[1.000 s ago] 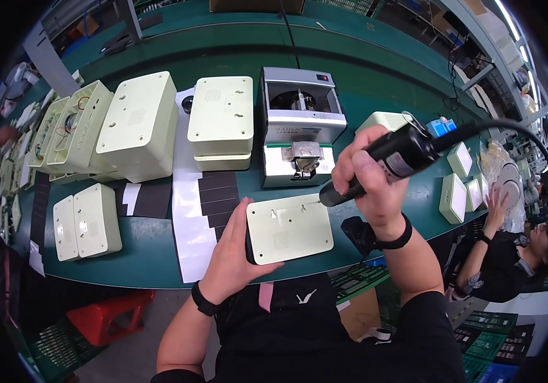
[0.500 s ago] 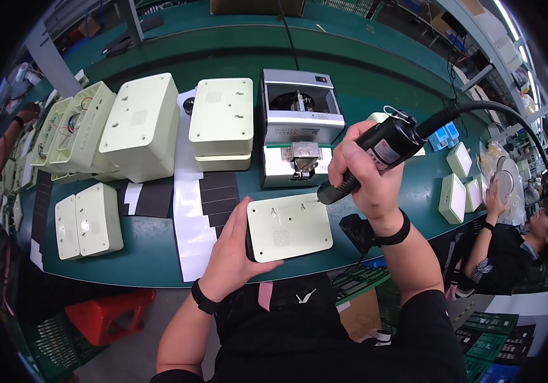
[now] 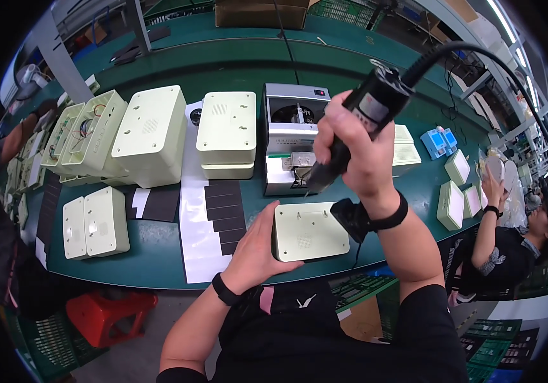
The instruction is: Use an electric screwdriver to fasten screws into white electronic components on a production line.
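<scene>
My left hand holds the left edge of a cream plastic box, its thumb along the near side. The box lies with its holed back face up on the bench near the front edge. Wrapped in my right hand is a black electric screwdriver, tilted, its cord running off to the upper right. Its bit hangs above the far edge of the box, in front of the grey screw feeder. Whether the bit carries a screw is too small to tell. A black wrist-strapped device covers the box's right corner.
Stacks of cream boxes stand at the left beside open housings with wires. Black foam strips lie on white sheets. Blue devices and more boxes sit at the right. A co-worker works at far right.
My right hand has lifted the screwdriver away from the box's upper right corner, up and left toward the screw feeder. My left hand keeps its hold on the box; the whole view has shifted slightly.
</scene>
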`<state>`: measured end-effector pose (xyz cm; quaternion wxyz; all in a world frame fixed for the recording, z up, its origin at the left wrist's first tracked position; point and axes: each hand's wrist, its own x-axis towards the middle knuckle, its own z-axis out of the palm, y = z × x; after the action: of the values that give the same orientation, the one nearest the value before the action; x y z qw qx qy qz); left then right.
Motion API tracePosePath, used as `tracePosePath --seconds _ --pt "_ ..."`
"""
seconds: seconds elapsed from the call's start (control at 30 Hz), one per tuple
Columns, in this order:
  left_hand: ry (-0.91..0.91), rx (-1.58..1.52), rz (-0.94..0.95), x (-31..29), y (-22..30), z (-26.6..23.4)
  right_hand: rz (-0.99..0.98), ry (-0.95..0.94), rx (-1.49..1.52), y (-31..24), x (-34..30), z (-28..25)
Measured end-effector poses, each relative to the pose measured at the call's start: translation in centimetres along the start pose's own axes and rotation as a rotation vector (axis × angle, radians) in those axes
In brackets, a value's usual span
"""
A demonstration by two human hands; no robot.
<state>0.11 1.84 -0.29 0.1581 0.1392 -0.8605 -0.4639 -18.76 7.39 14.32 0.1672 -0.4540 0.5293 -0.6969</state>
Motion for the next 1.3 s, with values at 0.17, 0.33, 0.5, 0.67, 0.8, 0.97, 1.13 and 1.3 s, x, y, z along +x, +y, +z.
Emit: tracePosePath --seconds 0.17,0.33,0.5,0.67,0.8,0.97,1.13,1.3 --pt "-0.029 -0.031 -0.007 0.2 -0.1 -0.3 -0.061 0.003 0.041 -0.8 -0.8 0.5" --pt "-0.019 -0.003 -0.014 0.1 -0.1 0.0 -0.124 0.094 -0.017 -0.1 0.9 0.1" --pt "0.013 0.024 0.015 -0.1 -0.5 0.2 0.046 0.054 0.005 0.0 1.3 0.0" --pt "0.016 -0.012 0.033 0.1 -0.3 -0.1 0.077 -0.035 0.119 -1.1 -1.2 1.2" --pt "0.016 -0.055 0.051 0.2 -0.3 -0.1 0.065 -0.098 0.134 -1.2 -2.0 2.2" --pt "0.019 -0.061 0.051 0.2 -0.4 0.0 0.082 -0.131 0.107 0.1 -2.5 2.9" --pt "0.008 -0.067 0.039 0.1 -0.5 0.0 0.098 -0.126 0.033 2.9 -3.7 4.1" --pt "0.025 -0.05 0.023 0.2 -0.6 0.2 0.136 -0.116 0.083 3.3 -3.5 3.7"
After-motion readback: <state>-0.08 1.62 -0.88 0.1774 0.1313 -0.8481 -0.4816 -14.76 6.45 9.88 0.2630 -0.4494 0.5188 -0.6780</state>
